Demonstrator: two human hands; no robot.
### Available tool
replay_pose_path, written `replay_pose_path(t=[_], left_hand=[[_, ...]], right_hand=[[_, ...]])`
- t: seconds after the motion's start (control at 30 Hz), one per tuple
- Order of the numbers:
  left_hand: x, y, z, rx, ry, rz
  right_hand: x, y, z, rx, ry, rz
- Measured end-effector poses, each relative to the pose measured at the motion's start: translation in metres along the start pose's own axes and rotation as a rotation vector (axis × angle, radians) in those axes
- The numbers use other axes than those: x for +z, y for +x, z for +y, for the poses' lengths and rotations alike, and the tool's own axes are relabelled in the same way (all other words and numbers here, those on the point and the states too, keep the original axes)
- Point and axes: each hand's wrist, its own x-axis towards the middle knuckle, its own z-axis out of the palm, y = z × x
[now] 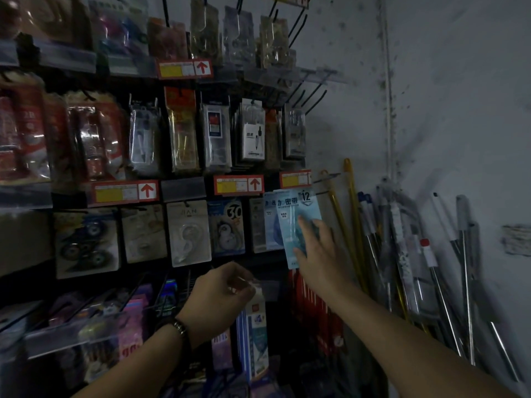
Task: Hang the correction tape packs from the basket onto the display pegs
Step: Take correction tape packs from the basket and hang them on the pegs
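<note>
A light blue correction tape pack [297, 214] hangs at the right end of the third peg row, in front of other blue packs. My right hand [314, 251] holds its lower part, thumb at the bottom edge and fingers spread over the front. The peg [327, 176] it hangs from sticks out above it. My left hand [227, 294] is lower and to the left, pinching the top of a small stack of blue and white packs [255, 331] that hang down from my fingers. The basket is out of view.
Pegs to the left carry other tape packs [227, 226], compasses and pen refills, with red price tags [238, 185] on the rails. Empty black pegs [309, 96] jut out upper right. Metal and yellow poles [402, 268] lean on the grey wall at right.
</note>
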Motion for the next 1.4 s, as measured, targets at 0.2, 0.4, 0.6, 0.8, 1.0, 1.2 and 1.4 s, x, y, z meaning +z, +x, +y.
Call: replay_pose_path(t=[0.2,0.4,0.6,0.8,1.0,1.2,1.4], left_hand=[[-0.005,-0.004,-0.008,0.007,0.051,-0.031],[-0.001,-0.004,-0.005,0.017,0.061,-0.028],[-0.001,-0.004,0.004,0.056,0.108,-0.022],[-0.003,-0.012,-0.002,0.074,0.17,-0.071],[-0.021,-0.03,-0.015,0.091,0.336,-0.121],[-0.03,-0.099,-0.046,0.065,0.36,-0.185],[-0.016,-0.224,-0.118,-0.052,0.489,-0.247]], right_hand=[[0.0,-0.009,0.002,-0.003,-0.059,0.031],[-0.007,0.0,-0.001,-0.022,-0.092,0.037],[-0.007,0.011,-0.002,-0.049,-0.169,-0.034],[0.012,0.02,-0.001,0.012,-0.126,-0.101],[0.024,0.002,-0.02,0.058,0.014,-0.112],[0.012,-0.103,-0.067,-0.268,-0.007,-0.147],[0.047,-0.258,-0.107,-0.322,0.144,-0.439]])
